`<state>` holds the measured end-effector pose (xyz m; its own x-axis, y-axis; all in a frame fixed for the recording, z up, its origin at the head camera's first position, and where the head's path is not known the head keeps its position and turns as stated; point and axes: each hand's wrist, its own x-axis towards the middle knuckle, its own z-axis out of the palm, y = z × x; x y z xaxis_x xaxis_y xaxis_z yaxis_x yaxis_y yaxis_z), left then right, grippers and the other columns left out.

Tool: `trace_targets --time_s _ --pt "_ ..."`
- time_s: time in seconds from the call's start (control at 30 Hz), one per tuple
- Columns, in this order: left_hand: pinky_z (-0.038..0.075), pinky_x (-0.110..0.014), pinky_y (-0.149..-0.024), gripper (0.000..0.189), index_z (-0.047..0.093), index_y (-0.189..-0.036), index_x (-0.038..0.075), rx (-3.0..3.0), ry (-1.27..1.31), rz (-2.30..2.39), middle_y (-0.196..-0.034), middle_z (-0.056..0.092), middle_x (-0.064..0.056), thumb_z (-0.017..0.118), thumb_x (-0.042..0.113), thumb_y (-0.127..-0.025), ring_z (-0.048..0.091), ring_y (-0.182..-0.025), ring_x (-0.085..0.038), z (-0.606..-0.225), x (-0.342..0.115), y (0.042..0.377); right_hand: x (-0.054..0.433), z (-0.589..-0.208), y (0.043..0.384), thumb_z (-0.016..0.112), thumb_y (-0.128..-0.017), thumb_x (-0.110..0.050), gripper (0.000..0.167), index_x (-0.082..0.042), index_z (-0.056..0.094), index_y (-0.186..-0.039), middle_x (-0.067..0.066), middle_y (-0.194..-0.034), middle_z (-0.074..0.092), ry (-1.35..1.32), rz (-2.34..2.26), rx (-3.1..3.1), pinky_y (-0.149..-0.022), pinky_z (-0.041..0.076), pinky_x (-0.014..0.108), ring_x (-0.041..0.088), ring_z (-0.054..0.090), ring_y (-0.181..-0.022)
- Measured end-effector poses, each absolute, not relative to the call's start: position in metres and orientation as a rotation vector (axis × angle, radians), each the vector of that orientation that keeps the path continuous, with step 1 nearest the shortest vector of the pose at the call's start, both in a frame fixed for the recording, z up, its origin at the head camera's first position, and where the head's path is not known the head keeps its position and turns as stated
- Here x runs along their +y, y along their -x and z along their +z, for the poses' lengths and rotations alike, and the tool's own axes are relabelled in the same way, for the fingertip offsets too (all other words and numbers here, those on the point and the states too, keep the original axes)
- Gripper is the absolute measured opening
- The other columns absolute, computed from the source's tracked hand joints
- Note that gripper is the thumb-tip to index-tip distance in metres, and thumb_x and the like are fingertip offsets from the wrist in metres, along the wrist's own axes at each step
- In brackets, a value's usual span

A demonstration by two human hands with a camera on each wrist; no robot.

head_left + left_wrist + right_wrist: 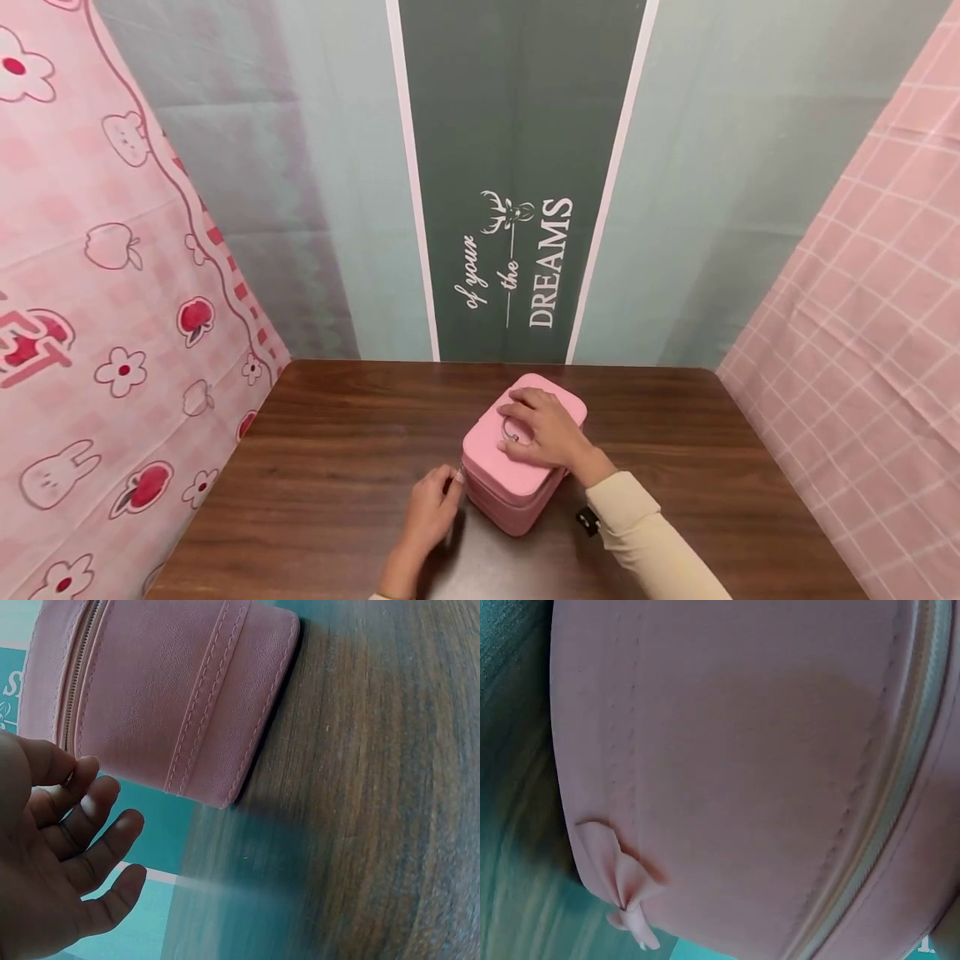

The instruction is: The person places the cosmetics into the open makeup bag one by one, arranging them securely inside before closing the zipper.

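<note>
A pink, stitched zip-up case (491,454) stands on the table, its lid down. My left hand (433,504) is at its front left corner; thumb and index finger pinch a small metal zipper pull (69,778) while the other fingers curl loosely. The zipper (77,682) runs shut along the side below the lid in the left wrist view. On top of the lid rests my right hand (551,429), fingers spread around a small metal ring (507,431). In the right wrist view, a pink bow (622,874) sits on the case's lower side.
The brown wooden table (337,433) has a green and grey curtain (510,125) with white lettering behind it. Patterned pink cloths hang at the left (150,333) and right (847,333). A small black device (587,522) sits by the right cuff.
</note>
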<state>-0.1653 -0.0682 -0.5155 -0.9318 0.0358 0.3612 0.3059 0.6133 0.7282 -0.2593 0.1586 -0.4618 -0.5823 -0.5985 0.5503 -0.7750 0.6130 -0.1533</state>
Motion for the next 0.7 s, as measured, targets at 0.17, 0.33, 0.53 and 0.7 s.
trace_targets --time_s 0.17,0.33,0.53,0.7 --pt "0.038 -0.025 -0.057 0.013 0.058 -0.075 0.014 -2.499 0.294 -1.227 -0.069 0.046 0.009 0.06 0.008 -0.086 0.045 -0.063 -0.008 -0.517 -0.067 0.165 0.159 -0.465 0.258 0.073 -0.068 -0.043 0.049 -0.015 0.068 -0.108 0.012 -0.114 0.059 -1.073 0.613 -2.361 -0.09 0.038 0.046 0.027 0.051 -0.108" --pt "0.04 -0.026 -0.057 0.01 0.062 -0.076 0.011 -2.462 0.29 -1.196 -0.069 0.05 0.009 0.061 0.008 -0.086 0.047 -0.063 -0.007 -0.515 -0.066 0.166 0.154 -0.464 0.252 0.073 -0.068 -0.039 0.043 -0.013 0.069 -0.103 0.011 -0.11 0.06 -0.958 0.651 -2.37 -0.09 0.038 0.042 0.025 0.053 -0.105" --pt "0.042 -0.027 -0.056 0.008 0.065 -0.077 0.009 -2.382 0.277 -1.145 -0.07 0.055 0.007 0.062 0.006 -0.084 0.049 -0.062 -0.008 -0.515 -0.065 0.168 0.144 -0.467 0.242 0.071 -0.07 -0.041 0.042 -0.014 0.069 -0.102 0.01 -0.108 0.06 -0.743 0.66 -2.425 -0.089 0.04 0.044 0.027 0.052 -0.103" --pt "0.041 -0.028 -0.055 0.007 0.067 -0.079 0.007 -2.384 0.246 -1.135 -0.07 0.055 0.007 0.062 0.007 -0.084 0.049 -0.061 -0.009 -0.512 -0.065 0.169 0.136 -0.466 0.236 0.073 -0.069 -0.041 0.043 -0.012 0.07 -0.101 0.011 -0.106 0.061 -0.599 0.652 -2.427 -0.088 0.041 0.045 0.029 0.054 -0.101"
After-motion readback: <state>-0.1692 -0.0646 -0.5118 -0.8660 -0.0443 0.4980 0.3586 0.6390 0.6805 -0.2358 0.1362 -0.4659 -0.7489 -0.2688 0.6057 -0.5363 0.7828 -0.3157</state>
